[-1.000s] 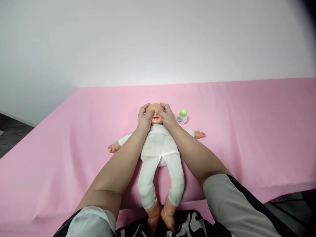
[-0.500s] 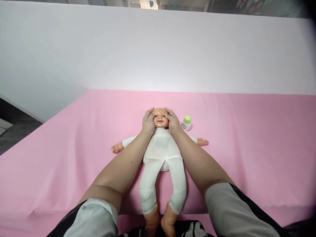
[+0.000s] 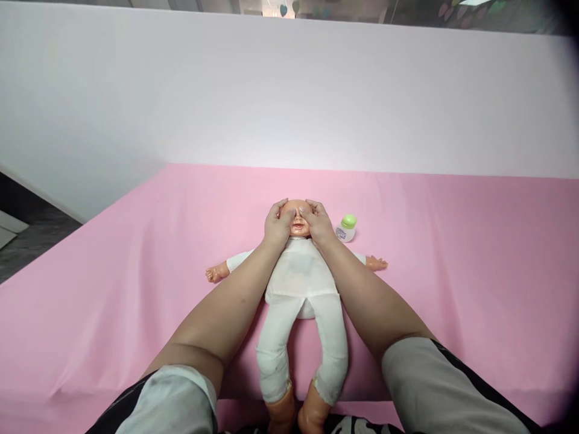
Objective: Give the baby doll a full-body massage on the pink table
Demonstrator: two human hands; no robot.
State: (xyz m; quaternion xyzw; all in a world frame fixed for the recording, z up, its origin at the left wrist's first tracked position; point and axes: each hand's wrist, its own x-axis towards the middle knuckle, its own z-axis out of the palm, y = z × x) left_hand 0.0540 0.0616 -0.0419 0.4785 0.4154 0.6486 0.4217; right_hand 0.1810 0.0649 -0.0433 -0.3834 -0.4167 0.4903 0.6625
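One left hand and one right hand are holding a doll by its head, thumbs covering its eyes, seemingly working its face. It is lying feet toward the tabletop's near edge; the next move is probably calling for gentle pressure.

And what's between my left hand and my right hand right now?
The doll's head lies between your left hand and right hand, touched by both; the head-camera view shows it.
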